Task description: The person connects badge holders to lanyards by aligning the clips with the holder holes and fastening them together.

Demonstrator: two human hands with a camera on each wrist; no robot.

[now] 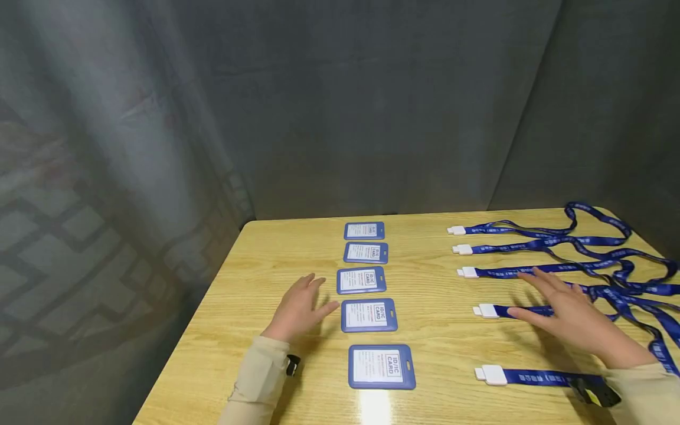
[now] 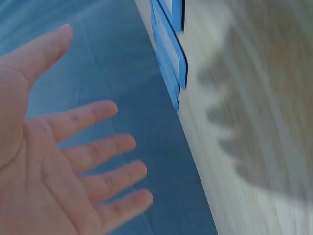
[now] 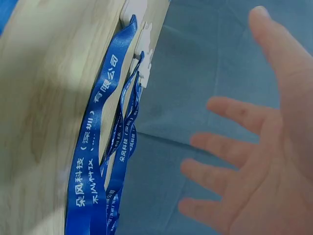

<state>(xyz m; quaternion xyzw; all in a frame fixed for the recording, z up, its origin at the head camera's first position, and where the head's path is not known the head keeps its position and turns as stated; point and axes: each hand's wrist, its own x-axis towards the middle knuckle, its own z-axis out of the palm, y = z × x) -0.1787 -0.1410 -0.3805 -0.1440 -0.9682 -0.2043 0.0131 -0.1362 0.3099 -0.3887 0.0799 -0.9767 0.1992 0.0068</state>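
Several blue ID card holders with white inserts lie in a column on the wooden table, the nearest card holder [image 1: 382,366] close to the front. My left hand [image 1: 298,310] hovers beside the column on its left, fingers spread, holding nothing; its bare palm [image 2: 54,171] shows in the left wrist view. Across the table, several blue lanyards [image 1: 552,378] with white plastic clips [image 1: 494,375] lie in a row, clips toward the card holders. Above the lanyards is my right hand [image 1: 568,313], fingers apart and nothing in them. White lettering runs along the lanyard straps [image 3: 105,93].
The lanyard loops [image 1: 627,283] overlap in a tangle on the right side of the table [image 1: 425,330]. A grey curtain [image 1: 372,118] hangs right behind the table's far edge and along its left. Dark bands [image 1: 292,365] sit at both wrists.
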